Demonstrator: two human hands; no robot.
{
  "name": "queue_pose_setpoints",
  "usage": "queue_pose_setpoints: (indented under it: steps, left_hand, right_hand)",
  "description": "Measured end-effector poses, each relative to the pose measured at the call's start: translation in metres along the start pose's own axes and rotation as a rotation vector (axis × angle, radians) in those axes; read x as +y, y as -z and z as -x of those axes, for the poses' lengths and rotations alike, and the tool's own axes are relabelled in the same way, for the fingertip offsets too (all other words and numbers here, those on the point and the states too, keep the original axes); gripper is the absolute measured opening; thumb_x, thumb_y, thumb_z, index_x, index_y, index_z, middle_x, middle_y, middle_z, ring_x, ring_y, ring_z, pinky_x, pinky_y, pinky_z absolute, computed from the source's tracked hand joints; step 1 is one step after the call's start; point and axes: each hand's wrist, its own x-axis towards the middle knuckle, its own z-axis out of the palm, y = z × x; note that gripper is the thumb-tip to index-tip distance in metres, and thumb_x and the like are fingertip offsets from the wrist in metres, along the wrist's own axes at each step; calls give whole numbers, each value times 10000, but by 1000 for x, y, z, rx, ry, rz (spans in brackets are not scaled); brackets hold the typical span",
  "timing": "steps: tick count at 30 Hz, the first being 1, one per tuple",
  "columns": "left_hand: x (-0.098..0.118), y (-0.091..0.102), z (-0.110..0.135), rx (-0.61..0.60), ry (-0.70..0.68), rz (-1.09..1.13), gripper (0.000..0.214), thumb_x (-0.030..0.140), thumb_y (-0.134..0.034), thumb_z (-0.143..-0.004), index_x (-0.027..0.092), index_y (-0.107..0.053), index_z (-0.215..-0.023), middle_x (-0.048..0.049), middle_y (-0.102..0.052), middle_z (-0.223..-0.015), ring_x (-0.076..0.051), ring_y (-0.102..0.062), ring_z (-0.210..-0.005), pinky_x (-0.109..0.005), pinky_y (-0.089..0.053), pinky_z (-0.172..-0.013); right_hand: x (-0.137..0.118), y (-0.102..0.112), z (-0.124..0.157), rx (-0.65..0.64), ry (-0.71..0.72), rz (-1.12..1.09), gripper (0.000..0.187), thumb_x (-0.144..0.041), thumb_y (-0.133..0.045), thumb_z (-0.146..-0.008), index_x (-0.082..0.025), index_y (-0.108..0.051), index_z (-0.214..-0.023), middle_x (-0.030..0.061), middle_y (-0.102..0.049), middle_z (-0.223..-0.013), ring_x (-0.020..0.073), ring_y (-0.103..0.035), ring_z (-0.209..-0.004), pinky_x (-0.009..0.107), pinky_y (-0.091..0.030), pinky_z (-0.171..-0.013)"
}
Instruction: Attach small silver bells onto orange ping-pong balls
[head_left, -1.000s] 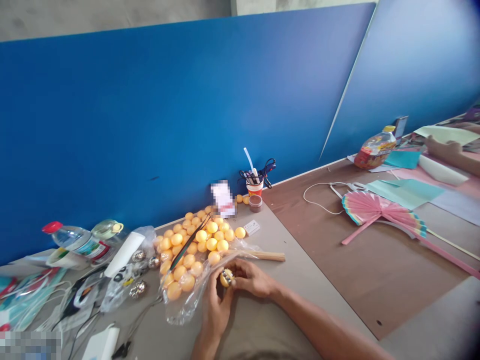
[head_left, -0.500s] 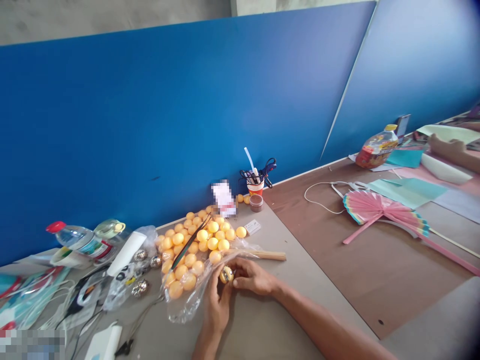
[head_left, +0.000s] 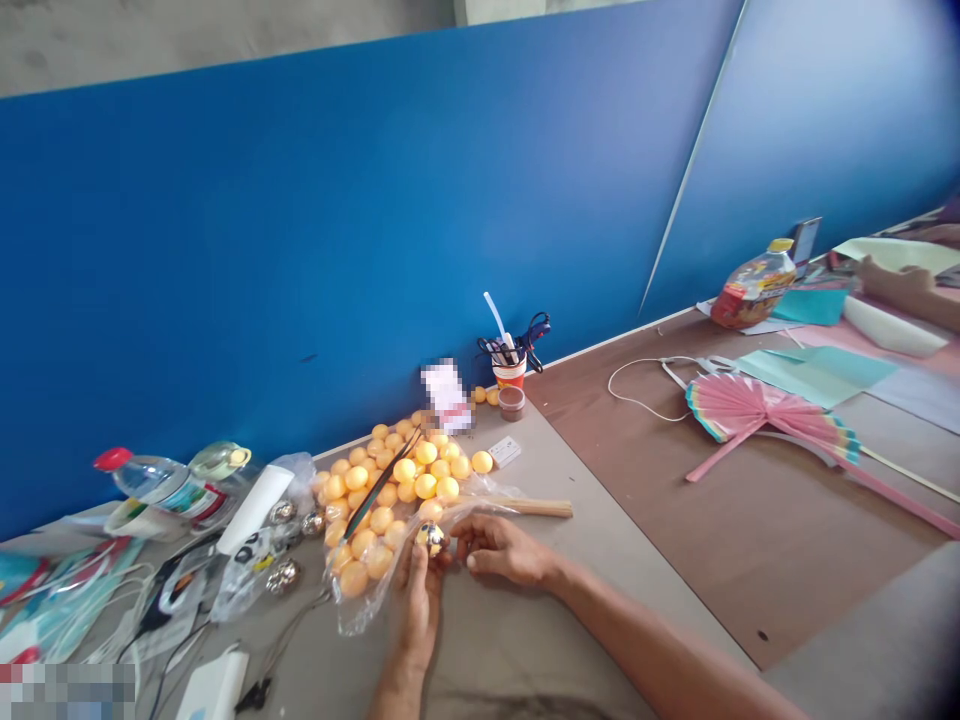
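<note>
My left hand (head_left: 418,600) holds a small yellow ball with a shiny metallic part (head_left: 431,538) between its fingertips, just in front of a heap of yellow-orange balls (head_left: 390,487) lying on a clear plastic bag (head_left: 360,610). My right hand (head_left: 504,551) rests beside the ball, fingers curled and pinched, a little apart from it. A black stick (head_left: 379,488) lies across the heap. A bundle of thin wooden sticks (head_left: 536,508) lies just beyond my right hand.
At left lie a water bottle (head_left: 157,482), a white tube (head_left: 255,508), shiny silver balls (head_left: 283,574), cables and teal papers. A cup of pens (head_left: 510,370) stands at the blue wall. At right are a pink paper fan (head_left: 757,415), a drink bottle (head_left: 754,285) and another person's arm (head_left: 904,290).
The ball has shifted left into my left fingertips and turned its shiny side up. My right hand has drawn slightly away from it. The view has tilted a little.
</note>
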Motion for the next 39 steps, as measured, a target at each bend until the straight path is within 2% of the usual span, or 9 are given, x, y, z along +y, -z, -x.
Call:
queue_pose_setpoints:
  steps: [4, 9, 14, 20, 24, 27, 30, 34, 39]
  left_hand:
    - [7, -7, 1, -23, 43, 92, 345, 503, -722, -719, 198, -688, -875, -51, -698, -814, -187, -638, -696, -324, -570, -627]
    - [6, -4, 0, -29, 38, 77, 350, 503, -704, -739, 189, -683, -893, -43, -692, -796, -177, -629, -674, -316, -574, -623]
    - [-5, 2, -1, -38, -63, -202, 355, 468, -686, -772, 231, -671, -1037, -65, -708, -995, -238, -656, -887, -357, -567, -774]
    - [-10, 3, 1, -74, -146, -325, 417, 420, -714, -762, 207, -621, -1108, -96, -676, -1158, -273, -614, -1121, -413, -480, -992]
    - [-6, 1, 4, -152, -129, -344, 497, 420, -693, -785, 214, -564, -1218, -117, -614, -1288, -282, -559, -1222, -420, -454, -1029]
    - [-5, 3, 2, -88, -119, -358, 490, 454, -672, -795, 217, -581, -1215, -108, -591, -1324, -277, -518, -1269, -393, -454, -1025]
    - [-4, 4, -1, -1, -75, -250, 482, 502, -677, -769, 227, -630, -1162, -93, -640, -1237, -267, -599, -1137, -360, -524, -896]
    - [2, 1, -3, -30, 113, 91, 493, 478, -747, -695, 251, -657, -1123, -39, -715, -947, -181, -656, -733, -324, -546, -673]
    - [12, -1, -3, -32, 260, 337, 346, 421, -765, -690, 195, -707, -945, -27, -695, -742, -125, -607, -597, -265, -511, -602]
  right_hand:
    - [1, 0, -1, -9, 18, -4, 405, -330, -701, -730, -149, -596, -1076, 25, -626, -830, 113, -514, -648, 233, -387, -575]
    - [-4, -2, -1, -26, 29, 40, 357, -291, -673, -740, -150, -614, -1063, 33, -650, -855, 113, -516, -666, 226, -385, -584]
    - [-8, -2, 0, -18, 25, 73, 325, -279, -665, -740, -171, -639, -1046, 26, -642, -869, 116, -513, -676, 233, -400, -601]
    - [-7, -1, 0, -19, 37, 66, 357, -423, -690, -751, -171, -637, -999, 25, -614, -821, 131, -515, -667, 254, -424, -610]
    - [-7, -1, 0, -2, 33, 53, 371, -456, -697, -748, -179, -636, -987, 36, -623, -839, 159, -545, -725, 284, -452, -664]
    - [-5, 0, 0, -3, 25, 25, 390, -437, -700, -749, -168, -630, -1023, 40, -628, -840, 158, -552, -725, 285, -450, -661]
    - [-1, 2, 0, 19, 11, 3, 438, -414, -712, -738, -155, -612, -1077, 32, -627, -824, 137, -550, -674, 268, -428, -626]
    - [3, 4, -1, 17, 11, -17, 432, -415, -711, -743, -173, -616, -1088, 19, -615, -822, 130, -552, -660, 260, -421, -608]
    - [3, 5, -1, 69, -37, -87, 469, -423, -755, -691, -176, -598, -1057, 8, -612, -834, 126, -568, -650, 267, -436, -615]
